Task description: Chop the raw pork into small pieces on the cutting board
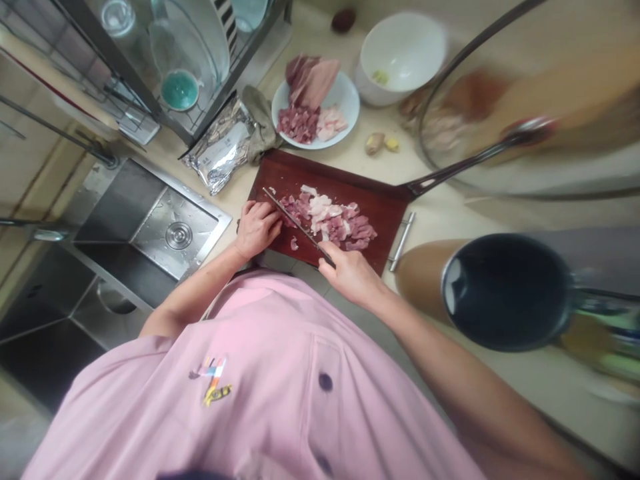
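On the reddish-brown cutting board (345, 183) lies a pile of chopped meat (337, 220), pink-red pieces mixed with white fat. My right hand (353, 272) is closed around the handle of a knife (295, 221). Its narrow blade points up and left across the board, along the near side of the meat. At the board's left end rests my left hand (257, 229), fingers bent and together over the edge, close to the blade. What lies beneath its palm is hidden.
Behind the board stand a plate (353, 110) of meat, a white bowl (403, 57) and ginger pieces (375, 143). A foil packet (223, 150) lies beside the dish rack (240, 63). The steel sink (165, 227) is at left; a dark pot (507, 293) stands at right.
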Demonstrator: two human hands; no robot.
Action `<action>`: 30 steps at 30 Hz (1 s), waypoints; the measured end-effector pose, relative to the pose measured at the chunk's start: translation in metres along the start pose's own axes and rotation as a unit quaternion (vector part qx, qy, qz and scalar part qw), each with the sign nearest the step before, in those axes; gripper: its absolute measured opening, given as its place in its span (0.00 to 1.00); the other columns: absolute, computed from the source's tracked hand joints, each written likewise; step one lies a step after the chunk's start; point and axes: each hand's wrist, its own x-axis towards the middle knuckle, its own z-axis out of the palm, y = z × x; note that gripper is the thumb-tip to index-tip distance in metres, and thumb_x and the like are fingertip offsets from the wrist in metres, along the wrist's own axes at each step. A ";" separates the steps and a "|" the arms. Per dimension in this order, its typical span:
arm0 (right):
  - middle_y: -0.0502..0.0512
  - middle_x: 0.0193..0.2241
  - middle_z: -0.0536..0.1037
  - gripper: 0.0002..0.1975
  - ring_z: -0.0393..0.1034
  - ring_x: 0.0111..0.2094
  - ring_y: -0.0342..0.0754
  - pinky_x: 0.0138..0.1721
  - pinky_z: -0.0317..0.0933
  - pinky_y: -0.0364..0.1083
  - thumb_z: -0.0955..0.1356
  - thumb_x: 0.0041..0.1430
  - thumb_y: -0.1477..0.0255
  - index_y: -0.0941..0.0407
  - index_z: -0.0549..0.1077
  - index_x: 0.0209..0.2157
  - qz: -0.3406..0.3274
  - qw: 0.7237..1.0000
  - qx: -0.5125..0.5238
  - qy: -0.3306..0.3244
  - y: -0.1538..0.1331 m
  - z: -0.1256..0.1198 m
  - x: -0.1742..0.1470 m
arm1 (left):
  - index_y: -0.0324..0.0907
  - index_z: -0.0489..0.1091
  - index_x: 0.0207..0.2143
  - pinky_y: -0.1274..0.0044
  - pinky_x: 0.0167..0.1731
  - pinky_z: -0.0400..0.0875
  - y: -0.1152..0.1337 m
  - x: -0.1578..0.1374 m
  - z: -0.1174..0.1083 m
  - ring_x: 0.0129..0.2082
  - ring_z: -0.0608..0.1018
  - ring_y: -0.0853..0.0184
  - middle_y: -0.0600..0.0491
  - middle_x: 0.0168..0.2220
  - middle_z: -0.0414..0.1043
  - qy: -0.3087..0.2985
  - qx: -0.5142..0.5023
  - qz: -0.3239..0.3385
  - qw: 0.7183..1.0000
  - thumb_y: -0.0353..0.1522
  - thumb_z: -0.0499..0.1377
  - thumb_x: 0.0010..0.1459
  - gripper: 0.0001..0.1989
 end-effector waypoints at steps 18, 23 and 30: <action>0.59 0.34 0.79 0.17 0.73 0.34 0.53 0.36 0.60 0.45 0.60 0.59 0.72 0.56 0.69 0.48 -0.012 0.999 0.048 -0.008 -0.011 0.005 0.040 | 0.41 0.72 0.41 0.66 0.47 0.66 -0.004 -0.001 0.011 0.45 0.71 0.60 0.46 0.43 0.72 0.016 -0.051 -0.001 0.999 0.35 0.53 0.61 0.11; 0.57 0.34 0.79 0.17 0.73 0.34 0.52 0.36 0.62 0.45 0.60 0.59 0.70 0.56 0.71 0.47 0.008 0.996 0.090 -0.008 0.009 0.002 0.021 | 0.43 0.72 0.41 0.67 0.49 0.67 -0.002 -0.007 0.016 0.46 0.72 0.62 0.48 0.43 0.73 0.053 -0.063 -0.010 0.997 0.34 0.54 0.60 0.10; 0.57 0.30 0.79 0.19 0.73 0.31 0.54 0.34 0.61 0.46 0.59 0.59 0.69 0.56 0.70 0.50 0.015 0.999 0.048 -0.005 -0.006 -0.010 0.008 | 0.43 0.73 0.39 0.68 0.47 0.67 -0.001 -0.010 0.017 0.44 0.73 0.62 0.48 0.43 0.73 0.081 -0.066 -0.038 0.994 0.35 0.55 0.60 0.09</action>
